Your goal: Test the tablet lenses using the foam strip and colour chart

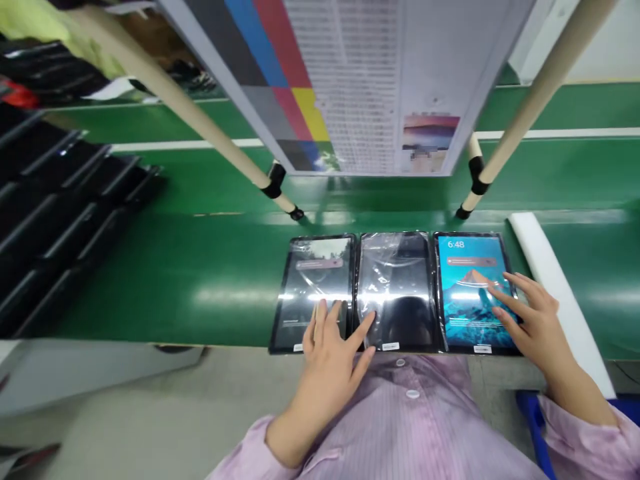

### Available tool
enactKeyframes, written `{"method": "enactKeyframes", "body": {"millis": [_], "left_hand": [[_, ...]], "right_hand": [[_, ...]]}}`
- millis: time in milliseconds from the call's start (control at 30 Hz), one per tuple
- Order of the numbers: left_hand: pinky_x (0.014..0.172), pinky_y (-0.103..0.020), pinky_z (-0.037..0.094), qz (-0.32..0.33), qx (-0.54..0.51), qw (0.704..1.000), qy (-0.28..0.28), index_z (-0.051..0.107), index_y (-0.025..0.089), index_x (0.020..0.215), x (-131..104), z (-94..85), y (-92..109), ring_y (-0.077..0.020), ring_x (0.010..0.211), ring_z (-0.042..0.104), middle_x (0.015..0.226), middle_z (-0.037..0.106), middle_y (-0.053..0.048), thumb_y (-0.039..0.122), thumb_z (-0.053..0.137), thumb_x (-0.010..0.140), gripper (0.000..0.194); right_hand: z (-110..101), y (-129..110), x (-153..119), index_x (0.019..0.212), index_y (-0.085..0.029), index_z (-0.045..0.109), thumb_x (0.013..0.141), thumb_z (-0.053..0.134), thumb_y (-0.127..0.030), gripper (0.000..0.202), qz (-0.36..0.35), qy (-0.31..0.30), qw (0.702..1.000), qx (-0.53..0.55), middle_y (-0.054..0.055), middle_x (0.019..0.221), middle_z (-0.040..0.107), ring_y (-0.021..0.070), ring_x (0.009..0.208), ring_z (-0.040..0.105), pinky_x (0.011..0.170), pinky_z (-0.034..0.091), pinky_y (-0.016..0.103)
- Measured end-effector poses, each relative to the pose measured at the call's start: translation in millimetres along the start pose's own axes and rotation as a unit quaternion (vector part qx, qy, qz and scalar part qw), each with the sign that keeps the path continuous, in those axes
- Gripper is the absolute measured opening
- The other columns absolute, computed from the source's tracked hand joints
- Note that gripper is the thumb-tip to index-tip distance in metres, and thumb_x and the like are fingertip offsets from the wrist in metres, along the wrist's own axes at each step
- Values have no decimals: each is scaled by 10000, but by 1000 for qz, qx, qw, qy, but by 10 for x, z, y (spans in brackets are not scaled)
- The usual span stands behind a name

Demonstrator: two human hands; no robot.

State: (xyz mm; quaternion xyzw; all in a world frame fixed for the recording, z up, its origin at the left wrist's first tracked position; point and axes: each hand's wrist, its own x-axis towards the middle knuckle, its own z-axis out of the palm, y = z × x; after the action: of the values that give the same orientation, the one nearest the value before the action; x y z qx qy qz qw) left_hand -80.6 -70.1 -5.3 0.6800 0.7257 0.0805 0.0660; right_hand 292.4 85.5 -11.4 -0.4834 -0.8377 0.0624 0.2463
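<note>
Three tablets lie side by side along the front edge of the green bench. The left tablet [313, 280] shows a dim, greyish screen with a pale banner. In the middle, a tablet [395, 287] has a dark screen under wrinkled clear film. The right tablet [467, 293] is lit, with a blue mountain picture and 6:48. My left hand [333, 350] is spread over the left tablet's lower part, its index finger reaching onto the middle one. Fingers apart, my right hand [535, 317] rests over the right tablet's right side. Neither hand grips anything.
A printed board [360, 87] stands on beige tube legs [220, 143] behind the tablets. Stacked black trays [65, 207] fill the bench's left side. A long white strip [560, 300] lies at the right. Below the bench's right edge is a blue container [535, 427].
</note>
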Motion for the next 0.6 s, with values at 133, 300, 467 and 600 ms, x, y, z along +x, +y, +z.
{"method": "enactKeyframes", "body": {"millis": [133,300,467,600], "left_hand": [[1168,-751,373,-15,-11,1000,-7,617,451,1516,-199,41,37,-501,1616,246,1616,462,-188,432,632,969,547],[1147,-749,391,3,-22,1000,7,643,430,1497,-338,88,12,-500,1590,298,1568,518,-202,450,619,978,520],[1167,-717,379,-2,-4,1000,-16,667,400,1477,86,30,58,-481,1579,326,1507,557,-199,451,582,1016,471],[1206,-695,323,-39,10,998,-39,642,345,1509,942,-245,-21,-481,1601,292,1520,551,-209,455,523,1054,483]], "right_hand": [[-124,-17,-199,1234,-327,792,1028,618,-392,277,-33,-33,999,10,117,1485,648,393,1410,585,1127,448,641],[-280,-17,-414,1210,-383,807,1005,640,-399,266,-82,-64,994,14,88,1475,657,404,1367,602,1079,450,626],[-149,35,-209,1128,-388,840,1036,570,-465,296,-76,-77,994,-27,94,1471,655,415,1362,593,1046,437,629],[-74,67,353,1233,-221,817,1055,468,-551,512,86,-14,990,-114,239,1553,565,453,1419,542,1076,417,648]]}}
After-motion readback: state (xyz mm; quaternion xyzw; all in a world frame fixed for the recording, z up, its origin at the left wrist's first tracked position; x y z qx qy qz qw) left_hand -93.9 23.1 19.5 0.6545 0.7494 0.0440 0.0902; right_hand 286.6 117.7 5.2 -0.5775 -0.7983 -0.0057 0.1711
